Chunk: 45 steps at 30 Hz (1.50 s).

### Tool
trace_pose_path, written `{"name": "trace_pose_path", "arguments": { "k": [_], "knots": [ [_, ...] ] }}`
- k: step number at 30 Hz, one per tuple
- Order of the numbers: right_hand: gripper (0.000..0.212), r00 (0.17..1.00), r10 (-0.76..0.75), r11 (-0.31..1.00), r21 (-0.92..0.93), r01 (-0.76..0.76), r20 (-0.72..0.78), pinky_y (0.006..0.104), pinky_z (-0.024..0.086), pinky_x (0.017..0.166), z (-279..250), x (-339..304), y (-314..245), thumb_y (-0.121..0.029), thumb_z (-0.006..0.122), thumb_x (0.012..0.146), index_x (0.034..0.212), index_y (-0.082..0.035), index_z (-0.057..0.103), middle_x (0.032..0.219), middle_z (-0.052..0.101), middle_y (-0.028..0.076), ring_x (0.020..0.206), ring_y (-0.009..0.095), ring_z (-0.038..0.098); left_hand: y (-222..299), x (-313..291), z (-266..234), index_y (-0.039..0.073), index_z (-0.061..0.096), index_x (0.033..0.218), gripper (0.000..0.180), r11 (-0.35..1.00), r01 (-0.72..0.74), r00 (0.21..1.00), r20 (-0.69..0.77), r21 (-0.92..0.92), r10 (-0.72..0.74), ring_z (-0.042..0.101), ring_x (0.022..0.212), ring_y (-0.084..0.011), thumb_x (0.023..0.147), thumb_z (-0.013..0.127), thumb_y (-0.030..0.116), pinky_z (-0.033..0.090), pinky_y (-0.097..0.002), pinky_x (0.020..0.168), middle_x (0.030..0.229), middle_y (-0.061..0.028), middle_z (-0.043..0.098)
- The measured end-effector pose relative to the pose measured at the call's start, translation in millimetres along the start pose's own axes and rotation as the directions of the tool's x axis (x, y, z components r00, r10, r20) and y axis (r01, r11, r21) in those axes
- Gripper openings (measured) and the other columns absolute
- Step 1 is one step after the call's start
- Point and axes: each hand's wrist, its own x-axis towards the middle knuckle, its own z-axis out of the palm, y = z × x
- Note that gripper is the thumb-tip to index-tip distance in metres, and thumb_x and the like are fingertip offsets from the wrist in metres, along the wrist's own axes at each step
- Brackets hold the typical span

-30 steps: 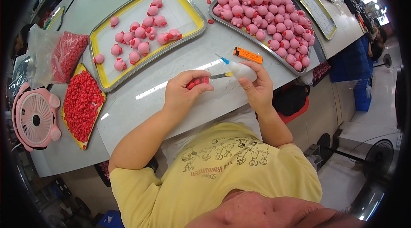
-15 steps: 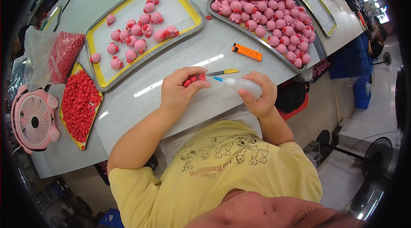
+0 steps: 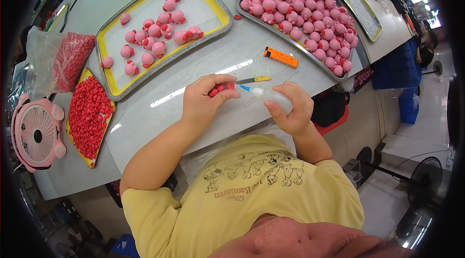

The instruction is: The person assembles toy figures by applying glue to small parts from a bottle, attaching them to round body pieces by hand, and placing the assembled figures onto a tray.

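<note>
Between the fingertips of my left hand (image 3: 201, 100) are several small red rounded pieces (image 3: 213, 92); the fingers are closed on them. My right hand (image 3: 296, 110) is wrapped round a translucent white squeeze bottle (image 3: 273, 99), tilted on its side with its thin blue nozzle (image 3: 244, 87) pointing left. The nozzle tip is right beside the piece nearest it; I cannot tell whether they touch. Just beyond the nozzle lies a thin tool with a yellow end (image 3: 262, 78) on the table (image 3: 167, 120).
A yellow-rimmed tray (image 3: 220, 13) with scattered pink balls stands far left. Pink balls (image 3: 310, 15) heap another tray far right. An orange box-shaped item (image 3: 281, 57) lies between. At left are red pieces on a yellow tray (image 3: 91, 117), a bag of red pieces (image 3: 72, 59) and a pink fan (image 3: 38, 134).
The bottle in my right hand has tipped slightly, its nozzle shifting a little upward and left beside the red pieces. My left hand keeps its hold.
</note>
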Motion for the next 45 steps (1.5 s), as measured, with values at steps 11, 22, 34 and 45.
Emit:
{"name": "trace_pose_path", "arguments": {
  "k": [11,22,34,45],
  "knots": [
    [0.03,0.995,0.088,0.994,0.065,-0.091,0.05,0.0325,0.046,0.054,-4,3,-3,-0.014,0.075,0.069,0.088,0.001,0.058,0.073,0.06,0.013,0.059,0.029,0.058,8,3,3,0.003,0.065,0.093,0.025,0.977,-0.16,0.986,-0.032,0.142,0.166,0.052,0.066,-0.0087,0.069,0.074,0.005,0.042,-0.021,0.059,0.074,-0.0032,0.059],
    [0.027,0.978,0.15,0.979,0.113,-0.167,0.146,0.0298,0.047,0.057,-16,6,0,-0.015,0.073,0.072,0.089,0.001,0.059,0.077,0.062,0.014,0.062,0.024,0.061,1,5,6,0.007,0.064,0.087,0.027,0.886,-0.352,0.924,-0.041,0.303,0.381,0.055,0.06,-0.0152,0.063,0.076,0.012,0.044,-0.0255,0.055,0.07,-0.0035,0.061],
    [0.028,0.971,0.235,0.966,0.104,-0.238,0.033,0.0298,0.049,0.063,-22,2,4,-0.013,0.07,0.075,0.095,0.001,0.057,0.084,0.063,0.013,0.067,0.021,0.062,8,10,10,0.005,0.065,0.089,0.027,0.906,-0.284,0.95,-0.036,0.312,0.31,0.054,0.06,-0.015,0.065,0.075,0.013,0.044,-0.0256,0.055,0.071,-0.0038,0.06],
    [0.035,0.877,0.461,0.875,0.099,-0.475,0.132,0.0278,0.045,0.077,-1,27,40,-0.012,0.07,0.075,0.106,-0.003,0.056,0.096,0.06,0.008,0.083,0.014,0.055,24,9,32,0.005,0.065,0.09,0.026,0.945,-0.147,0.986,-0.033,0.292,0.163,0.052,0.061,-0.0144,0.068,0.075,0.015,0.043,-0.0261,0.057,0.07,-0.004,0.059]
  ]
}}
